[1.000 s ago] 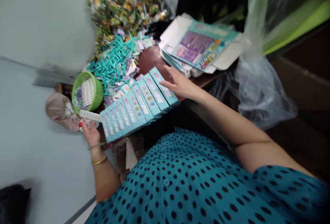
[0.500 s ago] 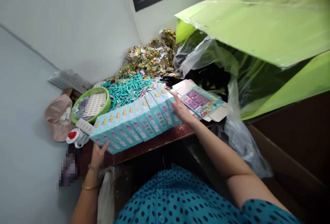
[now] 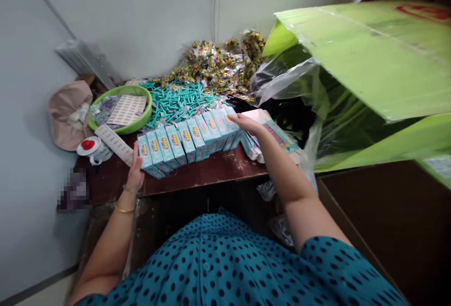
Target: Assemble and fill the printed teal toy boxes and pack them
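A row of small light-blue cartons (image 3: 188,139), pressed side by side, rests at the front of the dark red table (image 3: 211,174). My left hand (image 3: 136,172) braces the left end carton, its palm and fingers against the outer side. At the other end my right hand (image 3: 248,124) grips the last carton, fingers over its top edge. Between the two hands the whole row is squeezed together, slightly uneven along the front. Just right of it, partly behind my right forearm, lies a stack of flattened cartons (image 3: 278,132) with white flaps.
Teal sticks (image 3: 176,102) are heaped behind the row, with shiny patterned packets (image 3: 221,64) farther back. To the left stand a green basket (image 3: 148,113), a lidded white cup (image 3: 100,155) and a sticker strip (image 3: 114,142). A large green-flapped box (image 3: 369,62) crowds the right.
Both hands have lowered the row of cartons onto the table and tipped it so the end labels face me more. My view has shifted, showing more of the box at right.
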Demonstrator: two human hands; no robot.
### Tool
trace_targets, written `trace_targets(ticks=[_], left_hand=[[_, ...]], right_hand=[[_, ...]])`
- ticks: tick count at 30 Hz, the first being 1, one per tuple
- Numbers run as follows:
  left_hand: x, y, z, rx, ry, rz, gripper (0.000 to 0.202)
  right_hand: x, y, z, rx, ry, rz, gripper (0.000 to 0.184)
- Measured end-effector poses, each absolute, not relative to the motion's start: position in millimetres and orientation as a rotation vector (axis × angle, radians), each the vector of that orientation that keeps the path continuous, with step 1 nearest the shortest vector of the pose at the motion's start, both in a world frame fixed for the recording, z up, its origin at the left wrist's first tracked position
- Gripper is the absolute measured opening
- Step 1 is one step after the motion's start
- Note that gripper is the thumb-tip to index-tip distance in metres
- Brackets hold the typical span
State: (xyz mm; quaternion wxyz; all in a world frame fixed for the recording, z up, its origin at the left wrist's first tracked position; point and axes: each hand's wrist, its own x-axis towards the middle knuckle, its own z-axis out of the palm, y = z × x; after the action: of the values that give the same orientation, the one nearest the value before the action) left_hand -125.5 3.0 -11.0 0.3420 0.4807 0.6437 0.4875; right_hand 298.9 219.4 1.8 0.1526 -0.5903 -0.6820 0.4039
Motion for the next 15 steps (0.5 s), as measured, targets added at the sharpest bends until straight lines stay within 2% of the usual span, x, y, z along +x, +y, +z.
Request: trace_targets(ticks=[4, 8, 15], left_hand=[[-113.8, 1.6, 5.7, 0.985, 1.568, 1.353, 0.104], [-104.2, -18.4, 14.2, 1.027, 1.611, 1.318, 0.102], [-50.8, -22.9, -15.3, 1.311, 1.852, 1.197, 0.099]], right_hand=[[262.4, 218.7, 3.8, -1.734, -1.971, 1.086, 0.079], [253.7, 221.4, -1.2, -1.682, -1.978, 1.07, 0.075], [292.9, 279.8, -0.5, -1.655, -2.144, 0.982, 0.088]])
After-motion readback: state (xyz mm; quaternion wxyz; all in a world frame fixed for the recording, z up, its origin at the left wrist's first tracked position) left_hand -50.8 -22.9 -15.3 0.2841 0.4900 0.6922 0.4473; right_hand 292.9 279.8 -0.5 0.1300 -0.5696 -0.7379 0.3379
